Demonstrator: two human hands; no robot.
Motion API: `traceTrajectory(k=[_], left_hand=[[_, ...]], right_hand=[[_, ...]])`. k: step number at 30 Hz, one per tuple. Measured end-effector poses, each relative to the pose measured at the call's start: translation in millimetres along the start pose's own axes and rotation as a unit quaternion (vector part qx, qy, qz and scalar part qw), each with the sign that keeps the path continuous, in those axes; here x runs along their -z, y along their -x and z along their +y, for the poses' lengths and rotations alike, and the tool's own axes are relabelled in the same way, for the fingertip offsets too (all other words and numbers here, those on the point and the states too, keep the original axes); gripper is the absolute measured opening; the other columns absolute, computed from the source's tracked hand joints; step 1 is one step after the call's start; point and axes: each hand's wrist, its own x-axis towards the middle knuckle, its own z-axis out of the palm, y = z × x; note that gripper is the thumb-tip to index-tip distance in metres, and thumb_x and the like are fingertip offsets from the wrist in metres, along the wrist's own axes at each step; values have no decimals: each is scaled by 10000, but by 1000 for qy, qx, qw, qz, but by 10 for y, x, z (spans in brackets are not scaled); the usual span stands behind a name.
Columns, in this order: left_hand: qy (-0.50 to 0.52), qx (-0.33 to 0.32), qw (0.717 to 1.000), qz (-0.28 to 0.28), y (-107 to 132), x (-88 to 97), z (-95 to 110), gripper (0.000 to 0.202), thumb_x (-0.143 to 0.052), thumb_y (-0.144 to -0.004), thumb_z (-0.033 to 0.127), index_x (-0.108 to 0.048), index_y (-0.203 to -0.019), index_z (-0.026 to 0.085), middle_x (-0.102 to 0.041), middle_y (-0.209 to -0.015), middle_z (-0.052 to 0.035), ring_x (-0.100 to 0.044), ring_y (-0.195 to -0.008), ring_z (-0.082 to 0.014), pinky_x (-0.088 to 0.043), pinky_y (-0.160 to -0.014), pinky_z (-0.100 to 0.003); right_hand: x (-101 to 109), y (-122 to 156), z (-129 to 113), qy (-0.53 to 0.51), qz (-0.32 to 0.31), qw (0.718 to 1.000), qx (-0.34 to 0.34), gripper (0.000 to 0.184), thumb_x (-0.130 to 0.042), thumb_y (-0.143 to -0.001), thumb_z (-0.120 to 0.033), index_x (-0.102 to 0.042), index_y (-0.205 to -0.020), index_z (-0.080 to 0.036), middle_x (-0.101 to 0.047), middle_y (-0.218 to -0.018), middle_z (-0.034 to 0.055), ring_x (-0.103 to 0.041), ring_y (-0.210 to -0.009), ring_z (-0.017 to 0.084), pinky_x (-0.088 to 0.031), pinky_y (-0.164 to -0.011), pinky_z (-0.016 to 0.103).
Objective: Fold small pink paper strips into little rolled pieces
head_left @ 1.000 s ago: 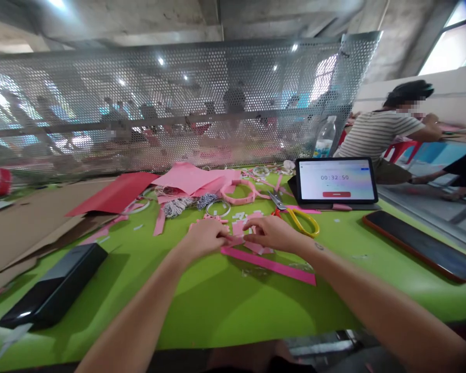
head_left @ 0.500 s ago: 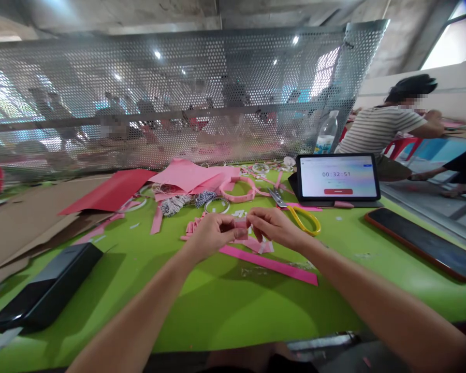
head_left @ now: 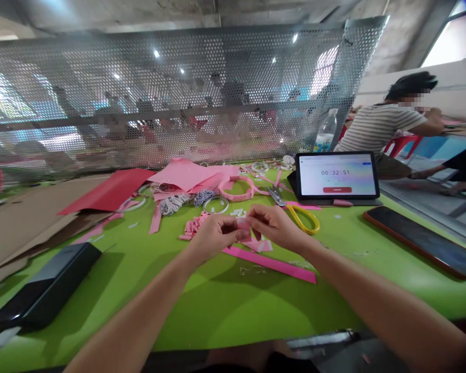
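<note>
Between both hands is a small piece of pink paper (head_left: pixel 242 224), partly covered by fingers. My left hand (head_left: pixel 216 233) pinches it from the left, and my right hand (head_left: pixel 271 223) closes on its right side. Several small pink paper rolls (head_left: pixel 194 226) lie just left of my left hand. Below the hands a bright pink paper strip (head_left: pixel 274 264) stretches to the right across the green table. Pink scraps with white bits (head_left: pixel 261 245) lie under my right hand. Yellow-handled scissors (head_left: pixel 303 219) rest to the right of it.
Behind the hands lie a pink paper ring (head_left: pixel 236 188), pink sheets (head_left: pixel 184 175), string bundles (head_left: pixel 174 204) and a roll of tape (head_left: pixel 216 205). A tablet (head_left: pixel 337 176) and a phone (head_left: pixel 423 241) are right; a black box (head_left: pixel 42 287) and cardboard (head_left: pixel 34 207) left. A person (head_left: pixel 388 124) sits beyond.
Both hands stay in nearly the same place, still holding the pink paper, with small finger movements. The view shifts slightly.
</note>
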Motion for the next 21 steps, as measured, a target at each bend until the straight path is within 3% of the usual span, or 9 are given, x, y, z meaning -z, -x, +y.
traceTrajectory(k=[6,13,21], left_hand=[[46,-4,998,34,0,-35,-30,211,-580,-802,349,-636,-795,145,-489,-535,32,-428,-451,-57,-317,-421,-170],[6,-13,998,65,7,-49,-36,139,-542,-805,261,-607,-769,144,-496,-547,28,-435,-462,-62,-324,-427,-176],[-70,-76,994,36,17,-43,17,168,-456,-792,142,-522,-637,142,-465,-581,25,-435,-531,-73,-336,-489,-190]], right_hand=[[0,-25,79,33,15,999,-2,177,-410,-899,-285,-492,-796,-166,-586,-566,-15,-473,-469,66,-322,-478,172],[9,-3,91,219,83,972,26,221,-483,-856,-322,-478,-695,-170,-476,-532,-35,-348,-475,66,-218,-496,216],[-70,24,27,173,-13,982,73,225,-395,-892,-271,-445,-698,-169,-441,-584,-33,-336,-515,67,-204,-510,217]])
